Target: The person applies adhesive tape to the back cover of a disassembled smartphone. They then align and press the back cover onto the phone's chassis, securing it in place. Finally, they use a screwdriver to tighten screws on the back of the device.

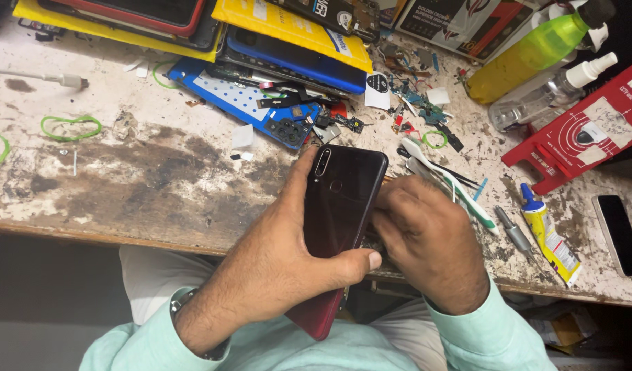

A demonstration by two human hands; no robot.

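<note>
A dark red smartphone (340, 206) lies back-up, its camera strip facing me, tilted over the front edge of a stained worktable (137, 185). My left hand (281, 254) grips it along the left side, thumb wrapped across its lower part. My right hand (426, 237) presses against the phone's right edge with fingers curled; whether it holds a small tool there is hidden.
Blue and yellow phone parts (281, 62) and small components lie behind the phone. To the right lie a toothbrush (453, 185), a screwdriver (514, 232), a glue tube (549, 237), a black phone (619, 233), a red card (584, 130) and spray bottles (536, 48). Green rubber bands (70, 127) lie at left.
</note>
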